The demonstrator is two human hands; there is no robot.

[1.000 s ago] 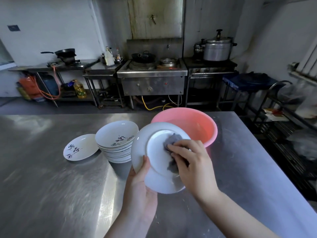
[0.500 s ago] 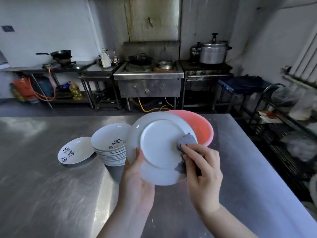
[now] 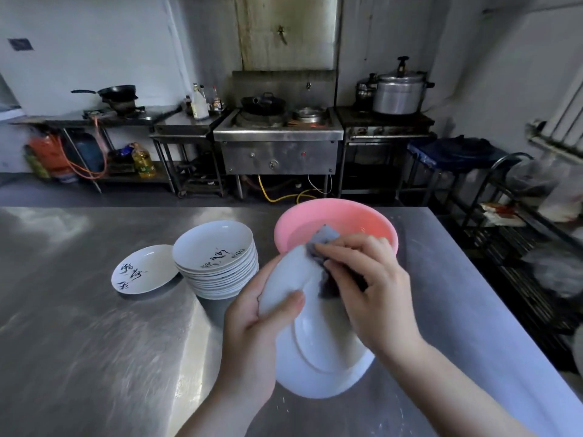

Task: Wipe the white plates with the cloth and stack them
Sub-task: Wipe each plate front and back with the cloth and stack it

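Observation:
My left hand (image 3: pixel 252 329) grips a white plate (image 3: pixel 318 354) by its left rim, thumb over the underside, which faces me above the steel table. My right hand (image 3: pixel 369 288) presses a grey cloth (image 3: pixel 323 247) against the plate's upper edge, fingers curled over the cloth. A stack of several white plates (image 3: pixel 217 260) with black brush lettering stands to the left. One more lettered plate (image 3: pixel 143 269) lies alone farther left.
A pink plastic basin (image 3: pixel 372 220) sits just behind the held plate. The steel table (image 3: pixel 79 342) spreads wide to the left; its right edge drops toward a dark wire rack (image 3: pixel 517 234). Stoves, a wok and a pressure cooker line the far wall.
The plate has tilted and dropped lower toward me, and my right hand has slid the cloth from the plate's right side up to its top edge.

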